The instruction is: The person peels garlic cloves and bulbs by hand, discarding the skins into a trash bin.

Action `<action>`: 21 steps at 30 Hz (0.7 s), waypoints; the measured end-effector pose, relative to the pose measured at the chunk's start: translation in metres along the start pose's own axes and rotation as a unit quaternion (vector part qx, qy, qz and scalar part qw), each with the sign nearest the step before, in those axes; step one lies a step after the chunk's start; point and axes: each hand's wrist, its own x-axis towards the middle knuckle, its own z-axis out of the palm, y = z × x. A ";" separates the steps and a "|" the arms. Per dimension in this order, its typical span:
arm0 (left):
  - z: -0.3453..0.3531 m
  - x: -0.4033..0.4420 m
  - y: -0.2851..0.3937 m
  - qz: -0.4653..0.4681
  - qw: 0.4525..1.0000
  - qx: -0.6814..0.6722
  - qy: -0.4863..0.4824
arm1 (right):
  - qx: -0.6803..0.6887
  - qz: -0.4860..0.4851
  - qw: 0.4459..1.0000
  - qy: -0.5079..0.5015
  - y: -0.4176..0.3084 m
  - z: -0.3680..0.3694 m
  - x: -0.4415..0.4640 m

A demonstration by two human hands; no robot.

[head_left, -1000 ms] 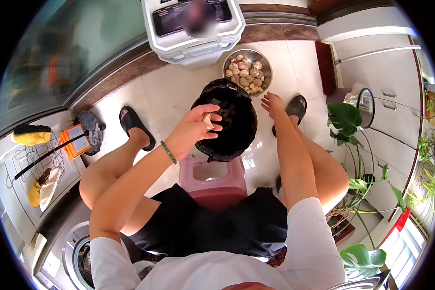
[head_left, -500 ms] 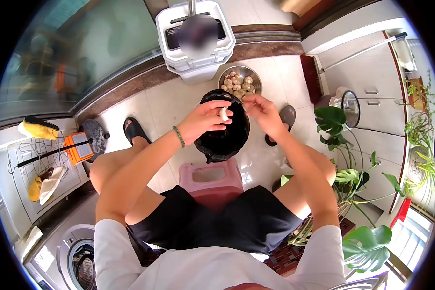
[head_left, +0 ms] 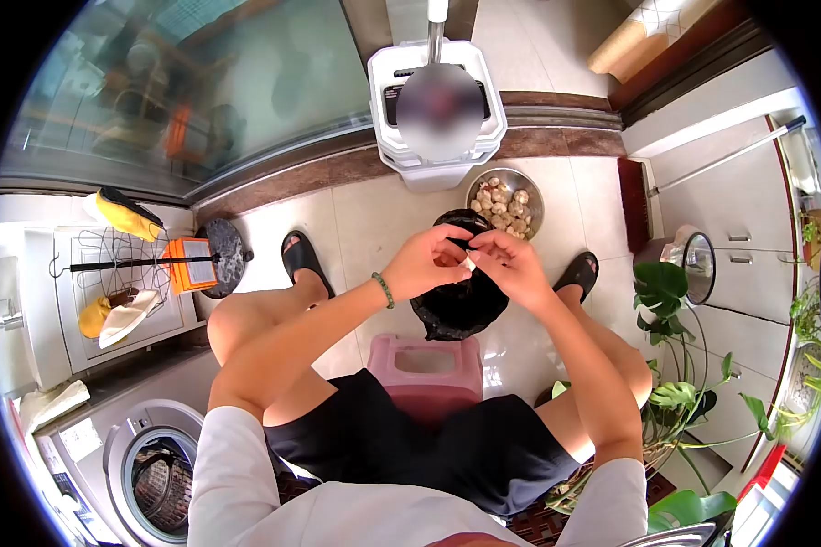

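Over a bin lined with a black plastic bag (head_left: 461, 314), both hands meet at a small white garlic clove (head_left: 468, 264). My left hand (head_left: 427, 262), with a green bead bracelet at its wrist, has its fingers curled and pinches the clove. From the other side my right hand (head_left: 513, 266) closes thumb and fingers on the clove too; its fingertips partly hide it. Just beyond the bin, a metal bowl (head_left: 539, 214) holds several garlic bulbs (head_left: 504, 205).
Between the knees stands a pink plastic stool (head_left: 470, 365). A white container (head_left: 438, 169) is behind the bin, and a broom (head_left: 634, 205) leans at the right near cabinets. Leafy plants (head_left: 670, 392) crowd the right side; a washing machine (head_left: 123, 456) is at lower left.
My right hand has come in to the clove from apart, and the two hands now touch it together. The view has shifted, so the whole scene sits lower and further right.
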 end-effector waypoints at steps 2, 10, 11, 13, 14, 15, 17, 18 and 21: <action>0.001 -0.001 -0.001 -0.003 0.999 0.042 0.012 | -0.035 -0.015 0.999 -0.026 -0.006 0.000 0.001; -0.004 0.001 0.003 -0.031 0.997 -0.043 0.060 | 0.053 0.048 0.997 -0.032 0.000 -0.004 0.013; -0.005 0.001 0.005 -0.090 0.989 -0.096 0.068 | 0.068 0.050 0.996 -0.019 0.001 -0.004 0.015; -0.004 -0.001 0.004 -0.071 0.992 -0.085 0.059 | 0.095 0.051 0.994 -0.016 0.002 -0.005 0.017; -0.003 -0.002 0.003 -0.054 0.995 -0.074 0.050 | 0.123 0.051 0.991 -0.012 0.003 -0.004 0.018; -0.003 -0.003 0.003 -0.054 0.995 -0.074 0.051 | 0.123 0.051 0.991 -0.013 0.004 -0.004 0.019; -0.004 -0.003 0.003 -0.052 0.994 -0.076 0.064 | 0.126 0.058 0.990 -0.024 0.005 -0.002 0.019; -0.005 -0.003 0.000 -0.052 0.994 -0.077 0.064 | 0.125 0.059 0.990 -0.024 0.006 0.000 0.019; -0.009 -0.003 -0.007 -0.043 0.994 -0.071 0.071 | 0.127 0.074 0.989 -0.024 0.011 0.004 0.019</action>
